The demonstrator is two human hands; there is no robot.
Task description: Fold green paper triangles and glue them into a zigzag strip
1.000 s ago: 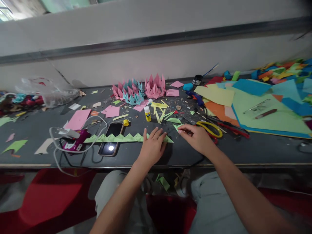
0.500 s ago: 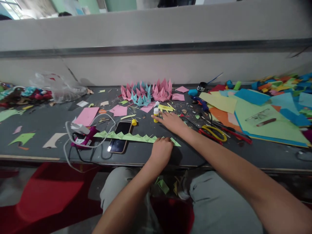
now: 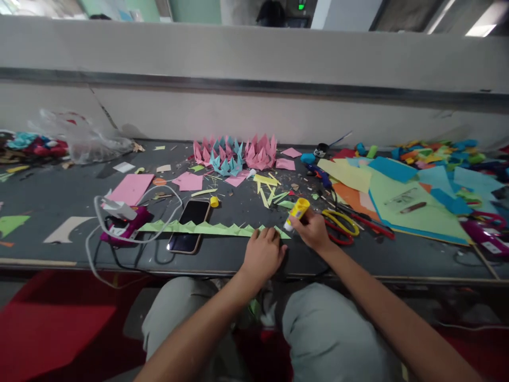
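A long green paper strip [image 3: 207, 228] with a zigzag upper edge lies along the table front and crosses over a phone [image 3: 194, 212]. My left hand [image 3: 262, 254] rests on the strip near its right end, fingers curled down; what they may grip is hidden. In my right hand [image 3: 312, 228] is a yellow glue stick [image 3: 298, 212], tilted, its white end pointing down at the right tip of the strip. A small yellow cap [image 3: 214, 201] sits behind the phone.
Pink and blue folded paper crowns [image 3: 226, 156] stand at the back. Red-and-yellow scissors [image 3: 342, 225] lie right of my right hand, near coloured sheets [image 3: 417, 204]. A purple power block [image 3: 125, 228] with looping cables is at the left, and paper scraps lie around.
My right hand has picked up the glue stick and brought it nearer, to the strip's right end. My left hand stays on the strip. The camera view has shifted slightly.
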